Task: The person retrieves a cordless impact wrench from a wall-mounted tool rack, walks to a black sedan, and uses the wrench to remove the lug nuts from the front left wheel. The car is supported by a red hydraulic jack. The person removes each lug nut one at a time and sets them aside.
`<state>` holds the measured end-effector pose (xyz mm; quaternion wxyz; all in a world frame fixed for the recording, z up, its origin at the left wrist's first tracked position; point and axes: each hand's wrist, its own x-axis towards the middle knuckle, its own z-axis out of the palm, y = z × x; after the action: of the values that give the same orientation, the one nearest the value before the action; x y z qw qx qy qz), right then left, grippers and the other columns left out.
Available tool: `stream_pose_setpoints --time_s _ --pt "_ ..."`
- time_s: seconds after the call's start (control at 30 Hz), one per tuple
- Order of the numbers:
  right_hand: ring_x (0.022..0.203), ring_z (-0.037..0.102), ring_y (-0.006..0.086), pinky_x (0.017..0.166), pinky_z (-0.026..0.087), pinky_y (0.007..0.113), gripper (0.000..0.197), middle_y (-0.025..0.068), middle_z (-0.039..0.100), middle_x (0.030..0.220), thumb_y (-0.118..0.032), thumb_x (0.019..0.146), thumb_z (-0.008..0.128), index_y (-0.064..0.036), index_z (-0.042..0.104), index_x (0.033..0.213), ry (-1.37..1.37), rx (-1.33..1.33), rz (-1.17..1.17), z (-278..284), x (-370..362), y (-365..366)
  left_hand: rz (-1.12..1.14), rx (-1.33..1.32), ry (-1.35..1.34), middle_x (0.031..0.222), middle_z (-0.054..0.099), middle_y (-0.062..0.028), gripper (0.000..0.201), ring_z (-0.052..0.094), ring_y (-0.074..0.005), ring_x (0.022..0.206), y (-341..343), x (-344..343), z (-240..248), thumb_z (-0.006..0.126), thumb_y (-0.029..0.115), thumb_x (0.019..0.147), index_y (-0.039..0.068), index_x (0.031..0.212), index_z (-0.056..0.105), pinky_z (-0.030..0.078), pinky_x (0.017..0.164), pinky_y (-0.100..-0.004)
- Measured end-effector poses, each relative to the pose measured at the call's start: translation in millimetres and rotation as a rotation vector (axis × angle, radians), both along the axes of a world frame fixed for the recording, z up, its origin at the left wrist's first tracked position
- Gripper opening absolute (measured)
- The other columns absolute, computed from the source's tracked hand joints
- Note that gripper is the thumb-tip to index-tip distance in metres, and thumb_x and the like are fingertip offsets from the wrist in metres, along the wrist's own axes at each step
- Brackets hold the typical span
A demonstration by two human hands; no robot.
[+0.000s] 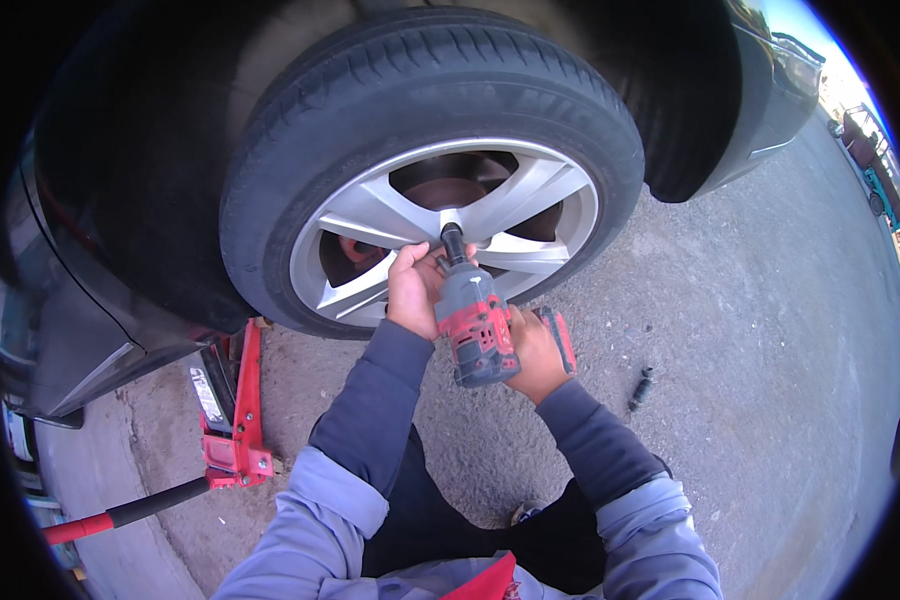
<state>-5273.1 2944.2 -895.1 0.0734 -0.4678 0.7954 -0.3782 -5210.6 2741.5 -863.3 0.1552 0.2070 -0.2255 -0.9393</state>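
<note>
A red and grey cordless impact wrench (480, 335) points up at the centre of a silver alloy wheel (515, 205). Its black socket (454, 243) meets the wheel near the hub. My right hand (538, 358) is closed around the wrench's handle, with the battery end showing to its right. Under the wrench's nose, my left hand (416, 292) cradles it, thumb raised on the left and fingertips showing on the right. A small dark piece shows by the left palm, too small to name. The black tyre (270, 180) surrounds the wheel.
At the left, a red floor jack (238, 450) stands beside the dark car (80, 330), its long handle (160, 503) reaching to the lower left. A small dark cylindrical tool part (641, 389) lies on the concrete right of my hands. Dark bodywork (710, 90) overhangs the tyre at upper right.
</note>
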Motion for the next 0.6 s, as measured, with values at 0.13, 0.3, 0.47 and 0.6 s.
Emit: stream_pose_setpoints --time_s 0.13,0.3,0.47,0.6 --pt "0.097 0.064 0.0453 0.084 0.052 0.053 0.033 0.0245 0.067 0.095 -0.014 0.082 0.071 0.0007 0.058 0.109 -0.039 -0.052 0.022 -7.5 0.3 -3.9 -0.014 0.007 0.026 0.121 0.071 -0.0243 0.052 0.068 -0.0323 0.103 -1.8 -0.4 -2.3 0.044 0.035 0.098 -0.007 0.122 0.06 0.054 0.099 -0.046" --pt "0.096 0.064 0.0465 0.084 0.052 0.054 0.035 0.0266 0.066 0.095 -0.017 0.084 0.072 0.0012 0.059 0.111 0.007 -0.045 0.065 -7.0 -4.7 -1.0 -0.004 0.017 0.037 0.119 0.072 -0.0244 0.047 0.068 -0.0327 0.102 -1.0 -0.4 -2.3 0.046 0.034 0.098 -0.006 0.119 0.06 0.055 0.098 -0.0463" --pt "0.095 0.064 0.0465 0.083 0.052 0.053 0.034 0.0267 0.066 0.093 -0.019 0.084 0.073 0.0012 0.06 0.108 -0.009 -0.046 0.032 -7.0 -2.1 -4.3 0.003 0.023 0.032 0.119 0.072 -0.0248 0.045 0.069 -0.0325 0.102 0.2 0.3 0.7 0.046 0.032 0.098 -0.005 0.119 0.06 0.055 0.097 -0.0461" --pt "0.093 0.064 0.0463 0.082 0.053 0.052 0.033 0.0261 0.066 0.092 -0.019 0.084 0.073 0.0012 0.06 0.107 0.03 -0.044 0.064 -8.3 -6.4 -3.6 0.012 0.009 0.037 0.117 0.073 -0.0242 0.046 0.069 -0.0322 0.101 1.1 -0.8 -0.4 0.046 0.031 0.098 -0.006 0.12 0.061 0.055 0.097 -0.0459"
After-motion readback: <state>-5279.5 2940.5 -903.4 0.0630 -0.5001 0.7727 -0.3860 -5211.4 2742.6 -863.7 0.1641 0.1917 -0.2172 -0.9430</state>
